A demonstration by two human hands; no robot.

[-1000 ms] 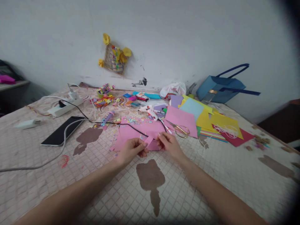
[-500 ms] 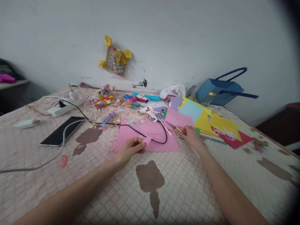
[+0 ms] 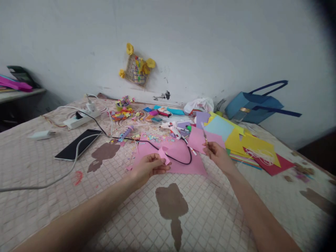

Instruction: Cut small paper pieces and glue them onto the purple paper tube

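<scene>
A small pink paper strip is pinched between the thumb and fingers of my left hand, just over the near part of a large pink sheet. My right hand grips a pair of scissors by the handles, blades pointing up and away from me. Behind the scissors lies a smaller pink sheet. Beyond the large sheet rests a white glue gun, its black cord looping across the pink paper close to my left hand. Tiny paper scraps are scattered on the sheet's far part.
On the left are a power strip, a dark tablet-like device and a white adapter. Coloured papers are piled on the right, before a blue bag. A small flower pot stands near the wall.
My right hand has turned the scissors from pointing left to pointing upward. The pink strip in my left hand has tilted, and the whole view has shifted slightly.
</scene>
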